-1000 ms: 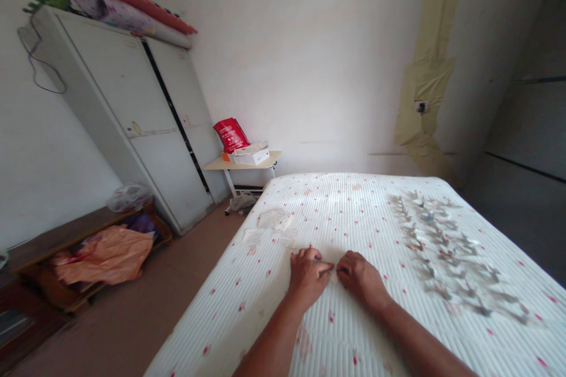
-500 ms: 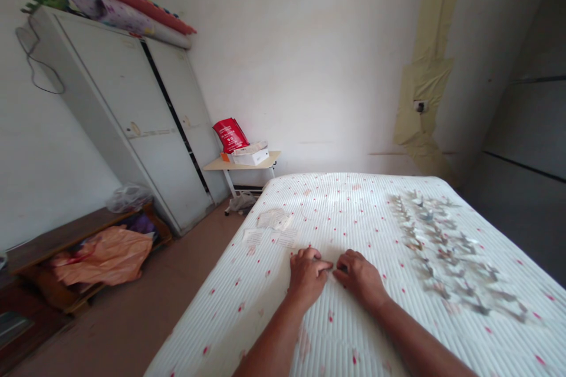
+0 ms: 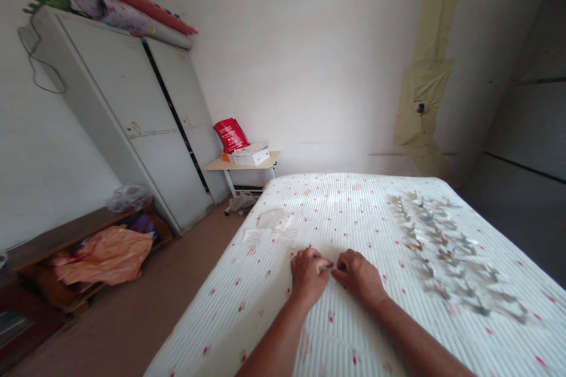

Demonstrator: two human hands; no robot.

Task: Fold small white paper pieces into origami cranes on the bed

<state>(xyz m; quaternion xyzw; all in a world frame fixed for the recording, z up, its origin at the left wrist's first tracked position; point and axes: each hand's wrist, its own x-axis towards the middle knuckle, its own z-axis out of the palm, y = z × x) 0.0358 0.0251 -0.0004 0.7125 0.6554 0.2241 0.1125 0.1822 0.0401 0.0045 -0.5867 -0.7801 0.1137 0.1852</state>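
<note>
My left hand [image 3: 308,273] and my right hand [image 3: 359,275] meet over the middle of the bed, fingers curled and pinching. Between their fingertips shows a sliver of a small folded piece of paper [image 3: 326,268], mostly hidden by the fingers. Ahead and to the left lie thin printed paper sheets [image 3: 275,219], flat on the white quilted bed cover [image 3: 336,206] with red dots. To the right of my right hand, several small folded paper figures [image 3: 446,253], much like paper cranes, stand in rows; their details are blurred.
A small table [image 3: 216,164] with a red bag [image 3: 230,135] and a white box [image 3: 252,156] stands beyond the bed's far left corner. Left are a grey cabinet [image 3: 110,88] with rolled mats on top and a low wooden bench [image 3: 39,230] with an orange plastic bag [image 3: 106,254].
The fingertips have shifted slightly; my left index finger is a little more bent and more of the paper shows between the hands. Everything else stays in place.
</note>
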